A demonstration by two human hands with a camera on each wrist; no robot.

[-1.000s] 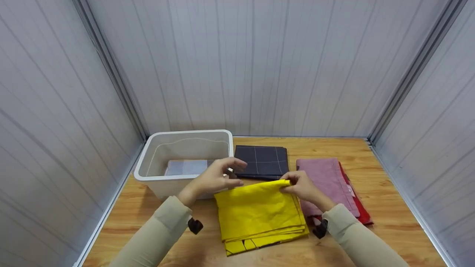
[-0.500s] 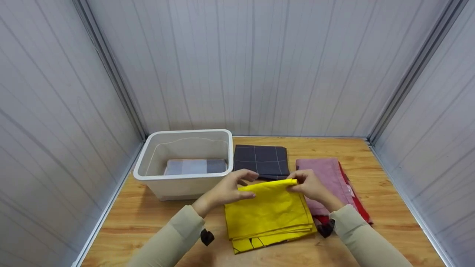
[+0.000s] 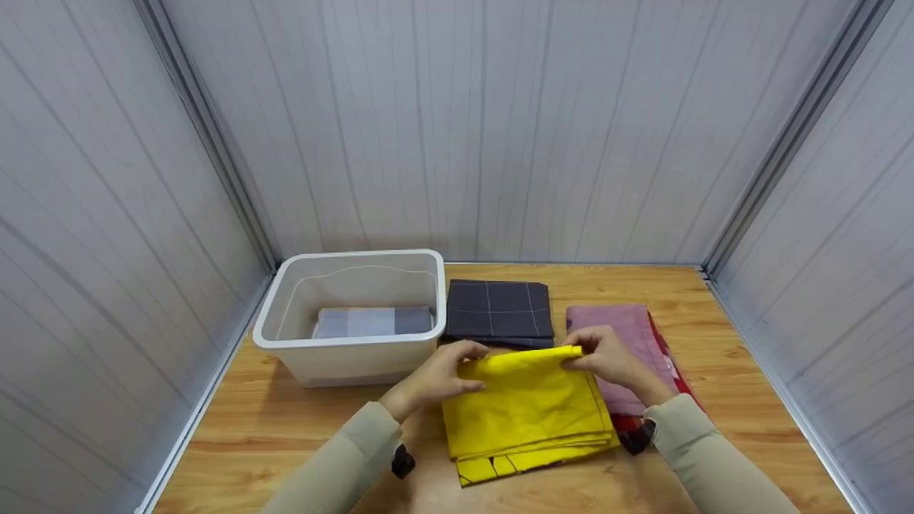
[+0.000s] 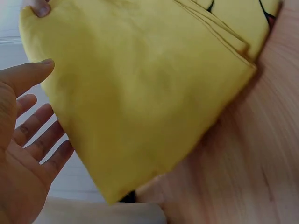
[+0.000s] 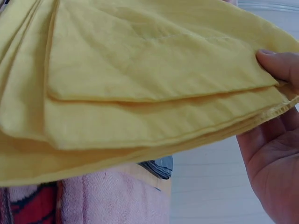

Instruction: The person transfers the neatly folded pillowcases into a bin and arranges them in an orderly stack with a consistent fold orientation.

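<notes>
A folded yellow cloth (image 3: 528,410) lies on the wooden table (image 3: 735,400) in front of me, its far edge lifted. My right hand (image 3: 582,353) pinches the far right corner, thumb (image 5: 278,63) on top and the palm beneath the layers (image 5: 140,93). My left hand (image 3: 468,360) is at the far left corner with the fingers (image 4: 42,140) straight and spread beside the yellow cloth (image 4: 154,93) and the thumb at its edge. It touches the cloth without closing on it.
A white plastic bin (image 3: 285,335) stands at the left with a grey checked cloth (image 3: 375,321) inside. A dark checked cloth (image 3: 500,310) lies behind the yellow one. A pink cloth (image 3: 628,321) rests on a red one (image 3: 685,382) at the right. Grey panel walls enclose the table.
My left hand moved right from in front of the bin to the yellow cloth's far left corner. The right hand kept its pinch and the cloth shifted a little to the right.
</notes>
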